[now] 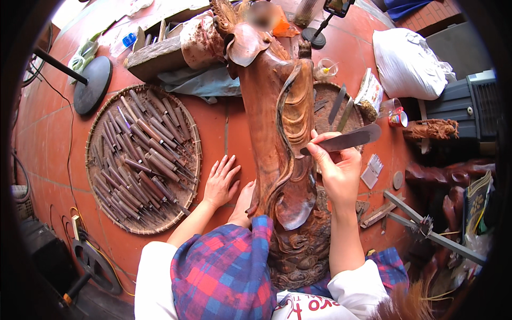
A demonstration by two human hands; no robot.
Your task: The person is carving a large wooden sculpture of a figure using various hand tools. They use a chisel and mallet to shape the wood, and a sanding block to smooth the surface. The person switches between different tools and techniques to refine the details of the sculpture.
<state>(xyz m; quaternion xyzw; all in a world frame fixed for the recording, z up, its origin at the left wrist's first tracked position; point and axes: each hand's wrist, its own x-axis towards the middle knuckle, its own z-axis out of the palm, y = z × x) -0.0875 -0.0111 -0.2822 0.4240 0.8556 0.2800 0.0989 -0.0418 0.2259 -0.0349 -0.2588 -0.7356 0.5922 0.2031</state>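
A large carved wooden statue [261,122] lies lengthwise before me, its draped robe facing up. My right hand [341,172] pinches a thin, dark metal scraper [352,140] with a rounded end, raised above the statue's right side. The blade's narrow end points left toward the carved folds. To the statue's left, my left hand [218,184] rests palm down on the red tile floor [226,141], fingers spread, holding nothing. A bare foot [243,205] is beside it. Plaid cloth [224,272] covers my knee.
At left, a round woven tray [89,160] holds many wood-handled carving tools [138,154]. Another tray [341,98] with flat blades [337,104] is partly behind the statue. A white sack [410,61], a grey metal bar frame [426,226] and a black round stand base [93,85] surround the work.
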